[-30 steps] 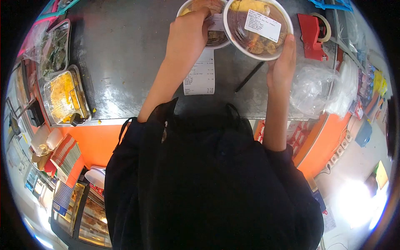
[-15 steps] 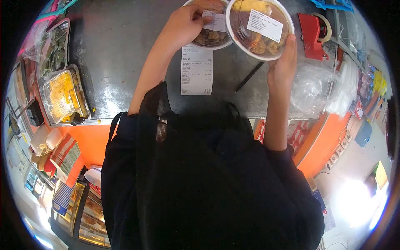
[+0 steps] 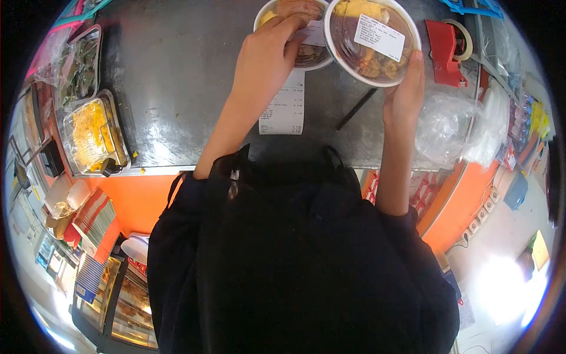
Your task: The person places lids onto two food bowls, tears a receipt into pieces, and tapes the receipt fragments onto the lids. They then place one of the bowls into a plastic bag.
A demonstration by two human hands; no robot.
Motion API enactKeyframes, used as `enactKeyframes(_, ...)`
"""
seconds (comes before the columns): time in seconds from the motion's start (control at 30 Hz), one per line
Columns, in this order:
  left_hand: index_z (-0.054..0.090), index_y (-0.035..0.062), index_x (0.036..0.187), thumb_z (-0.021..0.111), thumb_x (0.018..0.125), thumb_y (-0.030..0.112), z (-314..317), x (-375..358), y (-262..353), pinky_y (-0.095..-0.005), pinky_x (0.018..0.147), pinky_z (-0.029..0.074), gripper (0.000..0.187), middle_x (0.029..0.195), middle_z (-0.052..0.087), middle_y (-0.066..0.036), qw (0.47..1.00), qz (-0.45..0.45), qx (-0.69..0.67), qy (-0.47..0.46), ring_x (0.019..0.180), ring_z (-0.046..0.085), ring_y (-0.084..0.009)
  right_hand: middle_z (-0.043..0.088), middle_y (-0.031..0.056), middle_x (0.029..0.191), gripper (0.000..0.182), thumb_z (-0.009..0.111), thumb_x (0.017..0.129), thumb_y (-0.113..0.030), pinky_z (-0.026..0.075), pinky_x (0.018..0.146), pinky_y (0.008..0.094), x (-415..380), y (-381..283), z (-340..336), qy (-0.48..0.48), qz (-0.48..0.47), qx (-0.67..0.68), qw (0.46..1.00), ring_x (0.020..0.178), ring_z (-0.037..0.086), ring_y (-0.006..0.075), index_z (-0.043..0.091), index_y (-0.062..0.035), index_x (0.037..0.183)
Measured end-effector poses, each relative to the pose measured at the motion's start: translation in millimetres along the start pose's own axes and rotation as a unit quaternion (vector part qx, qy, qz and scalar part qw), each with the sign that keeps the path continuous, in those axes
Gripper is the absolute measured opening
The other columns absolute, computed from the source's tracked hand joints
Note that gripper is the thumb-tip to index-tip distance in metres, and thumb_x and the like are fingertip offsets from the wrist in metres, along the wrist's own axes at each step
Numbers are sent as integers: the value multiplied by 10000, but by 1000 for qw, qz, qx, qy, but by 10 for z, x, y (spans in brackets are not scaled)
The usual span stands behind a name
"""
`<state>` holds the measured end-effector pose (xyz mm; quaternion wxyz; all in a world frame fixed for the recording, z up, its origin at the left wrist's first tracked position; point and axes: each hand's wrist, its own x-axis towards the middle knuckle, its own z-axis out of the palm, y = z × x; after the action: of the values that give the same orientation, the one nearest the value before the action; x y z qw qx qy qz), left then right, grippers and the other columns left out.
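A round food bowl with a clear lid and white rim (image 3: 420, 39) is tilted up in my right hand (image 3: 405, 88), which grips its lower right edge. Yellow and brown food shows through the lid, and a printed white label (image 3: 379, 38) is stuck on top. A second lidded bowl (image 3: 315, 61) lies on the counter beside it, partly behind the first. My left hand (image 3: 264, 58) rests over that lid, thumb and fingers apart, touching near its label (image 3: 314, 33). Below, a long printed receipt (image 3: 283, 115) lies partly under my left hand.
A black pen (image 3: 356, 110) lies right of the receipt on the grey counter (image 3: 177, 76). Farther right are a red tape dispenser (image 3: 443, 56) and clear plastic bags (image 3: 445, 127). Clear trays of yellow food (image 3: 91, 135) and green leaves (image 3: 79, 68) stand left.
My left hand has shifted right and down across the left bowl's lid, now covering part of the receipt. The right-hand bowl has moved very slightly right.
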<state>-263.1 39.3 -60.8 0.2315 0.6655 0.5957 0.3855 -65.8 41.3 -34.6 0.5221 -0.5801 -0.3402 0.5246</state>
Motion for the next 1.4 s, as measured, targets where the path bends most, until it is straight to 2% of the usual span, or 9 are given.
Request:
enactKeyframes(0.17,579,45,981,568,798,83,-63,78,-63,-366,700,481,187,917,609,-154,988,81,132,-18,844,599,-327,458,130,1219,450,332,955,-327,433,894,346,-7,8,-14,0,4,0,1000,1106,489,205,355,1,1261)
enactKeyframes(0.23,589,51,961,569,809,94,-55,90,-19,-360,724,473,160,887,613,-154,995,-65,34,-66,856,595,-324,458,130,1219,452,334,954,-330,437,888,346,-7,10,-15,2,2,3,1000,1102,493,206,353,1,1262)
enactKeyframes(0.37,581,89,976,594,795,176,-106,177,2,-417,813,446,201,941,619,-124,987,-126,-6,-94,950,558,-341,458,130,1219,457,339,953,-333,435,890,348,-6,4,-7,3,2,0,1000,1104,491,206,350,3,1263)
enactKeyframes(0.53,525,-37,924,508,860,99,-192,290,32,-346,689,441,152,787,610,-173,955,-231,-91,-160,738,600,-263,457,125,1223,462,348,950,-341,432,898,355,-2,16,-6,14,6,6,1000,1115,485,208,344,-6,1269)
enactKeyframes(0.77,519,-24,949,527,853,133,-172,276,116,-334,673,442,185,778,603,-174,969,-176,-127,-120,729,594,-288,453,125,1227,448,334,953,-324,433,903,356,5,-2,12,30,20,7,999,1119,483,211,346,-7,1269)
enactKeyframes(0.87,513,11,995,607,795,217,-167,251,292,-381,740,432,303,816,602,-179,972,-218,26,-84,820,581,-326,452,126,1230,444,330,954,-320,436,897,351,2,14,0,20,19,12,1000,1117,483,209,352,-4,1267)
enactKeyframes(1.17,410,51,1210,742,654,246,-96,174,-348,-446,933,360,676,1155,496,-199,985,66,116,105,1043,500,-378,456,122,1227,449,344,952,-318,428,893,347,-5,17,12,32,9,-13,999,1108,486,210,354,2,1266)
enactKeyframes(1.23,330,38,1278,775,642,246,-79,212,-376,-417,900,414,804,1162,494,-223,984,-85,-158,-6,1058,514,-342,456,126,1225,463,357,947,-330,421,903,350,12,25,5,16,7,7,1000,1109,485,212,351,5,1267)
enactKeyframes(1.4,421,-14,1175,802,620,258,-111,238,-236,-384,818,473,726,1083,545,-230,975,-184,-124,-17,989,568,-304,463,133,1218,473,364,944,-338,420,904,356,-3,-5,49,35,7,-5,999,1111,485,214,349,9,1265)
